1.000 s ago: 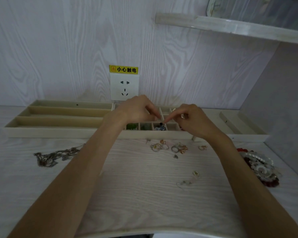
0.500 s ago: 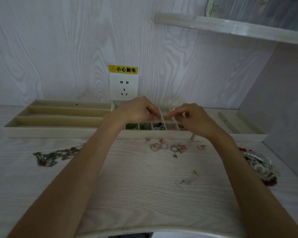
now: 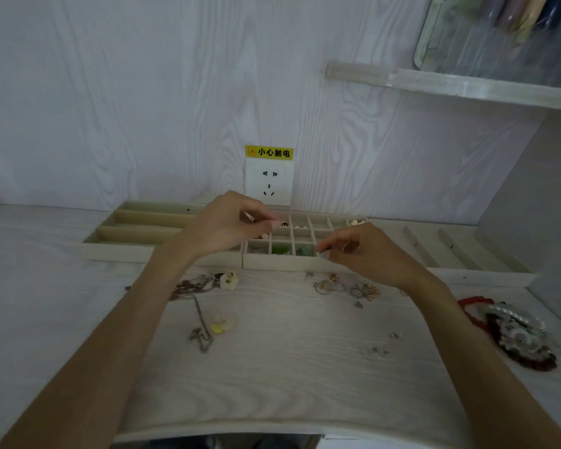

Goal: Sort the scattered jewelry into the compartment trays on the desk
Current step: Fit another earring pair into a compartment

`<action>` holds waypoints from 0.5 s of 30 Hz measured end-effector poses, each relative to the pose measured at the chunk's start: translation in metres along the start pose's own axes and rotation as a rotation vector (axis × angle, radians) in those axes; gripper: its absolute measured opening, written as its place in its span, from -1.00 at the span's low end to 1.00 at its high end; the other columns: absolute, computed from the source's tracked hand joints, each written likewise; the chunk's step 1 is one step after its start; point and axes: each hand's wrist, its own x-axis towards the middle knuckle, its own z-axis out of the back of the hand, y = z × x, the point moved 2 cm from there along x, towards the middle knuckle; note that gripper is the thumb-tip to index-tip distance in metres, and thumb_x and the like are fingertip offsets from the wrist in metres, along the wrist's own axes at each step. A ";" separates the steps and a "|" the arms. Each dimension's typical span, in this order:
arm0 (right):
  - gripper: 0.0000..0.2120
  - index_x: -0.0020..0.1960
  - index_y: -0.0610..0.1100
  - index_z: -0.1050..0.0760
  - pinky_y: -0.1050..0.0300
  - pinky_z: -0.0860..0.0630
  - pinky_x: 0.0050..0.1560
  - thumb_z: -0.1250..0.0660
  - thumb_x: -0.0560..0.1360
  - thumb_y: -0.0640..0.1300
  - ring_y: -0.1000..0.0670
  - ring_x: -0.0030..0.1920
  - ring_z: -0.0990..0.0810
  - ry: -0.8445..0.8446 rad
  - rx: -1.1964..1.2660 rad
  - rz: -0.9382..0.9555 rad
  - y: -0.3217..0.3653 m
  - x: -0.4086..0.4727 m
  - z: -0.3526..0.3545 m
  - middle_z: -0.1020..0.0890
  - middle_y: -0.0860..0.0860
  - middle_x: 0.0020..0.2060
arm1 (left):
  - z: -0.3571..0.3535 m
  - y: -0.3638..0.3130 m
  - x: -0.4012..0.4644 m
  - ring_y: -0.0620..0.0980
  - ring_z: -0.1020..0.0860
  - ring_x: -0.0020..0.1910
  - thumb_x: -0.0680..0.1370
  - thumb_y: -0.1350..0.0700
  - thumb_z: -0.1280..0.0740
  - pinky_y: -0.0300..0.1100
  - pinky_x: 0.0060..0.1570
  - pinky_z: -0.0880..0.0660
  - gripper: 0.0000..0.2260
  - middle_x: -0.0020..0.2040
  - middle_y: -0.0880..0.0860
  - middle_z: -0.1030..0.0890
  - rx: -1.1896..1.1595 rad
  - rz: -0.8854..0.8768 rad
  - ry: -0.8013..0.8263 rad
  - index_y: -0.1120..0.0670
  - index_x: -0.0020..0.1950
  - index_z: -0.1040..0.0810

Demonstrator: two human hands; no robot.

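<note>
Two bare forearms and hands, nothing worn on the arms.

Both arms were uncovered from the bottom edge of the view up to the wrists, with no sleeve, watch or bracelet showing on either. The left hand was bare, its nails short and pale where they showed. The right hand carried what looked like a thin ring on one finger, at about 9 o'clock on the hand, too small to tell its make. No gloves on either.
</note>
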 end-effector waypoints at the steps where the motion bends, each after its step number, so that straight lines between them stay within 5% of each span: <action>1: -0.86 -0.03 0.02 -0.65 0.29 -0.45 -0.14 -0.38 0.48 -0.16 0.17 -0.25 -0.53 0.006 0.001 0.003 0.002 0.001 -0.004 -0.66 0.04 -0.21 | 0.004 0.002 -0.005 -0.26 -0.62 -0.20 0.47 0.01 -0.43 -0.40 -0.11 -0.52 -0.87 -0.16 -0.13 -0.69 -0.013 -0.005 0.003 -0.02 -0.03 -0.69; 9: -0.87 -0.03 0.01 -0.66 0.35 -0.39 -0.29 -0.45 0.41 -0.09 0.19 -0.32 -0.47 0.183 -0.010 0.180 0.047 0.005 -0.046 -0.62 0.07 -0.29 | 0.033 0.020 -0.033 -0.27 -0.62 -0.17 0.45 -0.02 -0.42 -0.51 -0.11 -0.46 -0.86 -0.14 -0.19 -0.69 0.020 0.125 0.330 -0.10 -0.01 -0.68; 15: -0.83 -0.05 -0.07 -0.68 0.39 -0.37 -0.30 -0.48 0.39 -0.05 0.20 -0.33 -0.50 0.377 0.094 0.246 0.075 0.001 -0.086 -0.64 0.09 -0.31 | 0.032 0.029 -0.032 -0.40 -0.58 -0.17 0.50 0.00 -0.39 -0.59 -0.21 -0.39 -0.87 -0.14 -0.25 -0.65 0.021 0.154 0.266 -0.13 0.02 -0.64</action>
